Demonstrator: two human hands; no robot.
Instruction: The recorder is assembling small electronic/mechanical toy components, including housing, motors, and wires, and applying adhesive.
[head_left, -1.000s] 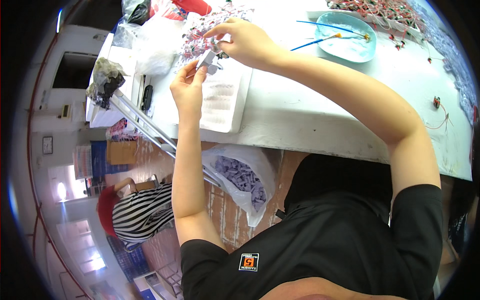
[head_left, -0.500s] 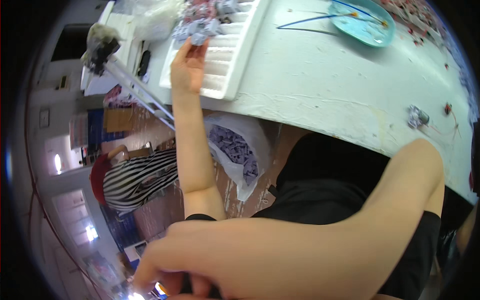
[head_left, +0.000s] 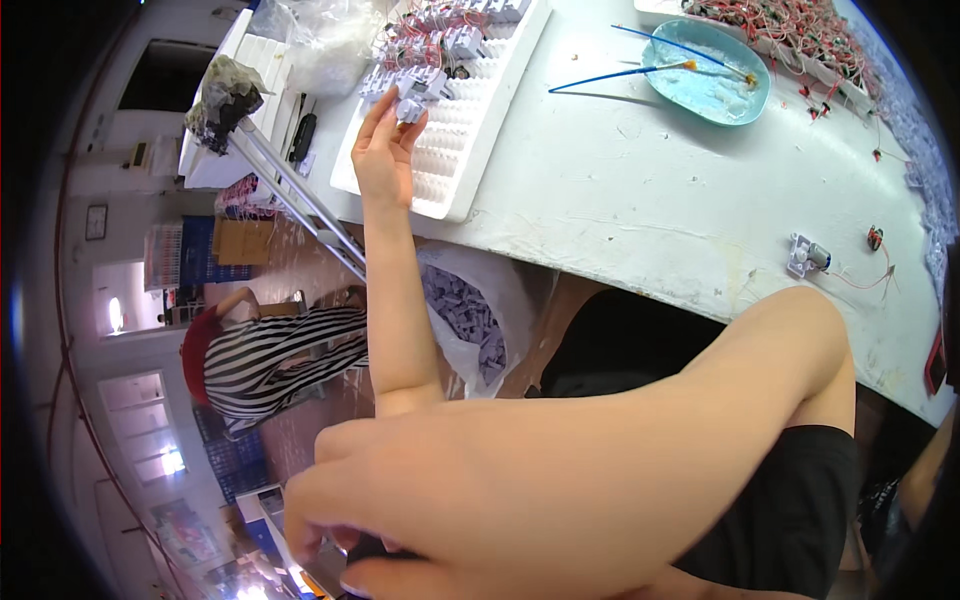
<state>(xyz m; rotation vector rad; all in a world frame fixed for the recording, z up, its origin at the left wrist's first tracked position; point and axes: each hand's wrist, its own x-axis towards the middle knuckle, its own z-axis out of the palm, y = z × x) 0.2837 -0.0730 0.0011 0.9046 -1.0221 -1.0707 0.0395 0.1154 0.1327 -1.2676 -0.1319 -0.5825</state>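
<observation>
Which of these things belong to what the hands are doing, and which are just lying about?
Seemingly belonging:
grey plastic piece, in the left hand
white ridged tray, under other grey pieces
perhaps the blue dish, though untouched

Seemingly lying about:
clear plastic bag
black elongated object

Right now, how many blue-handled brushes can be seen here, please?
2. One brush lies across the turquoise dish; the second brush, lower in the picture, has its tip over the dish and its handle out leftward. Others could be hidden.
</observation>
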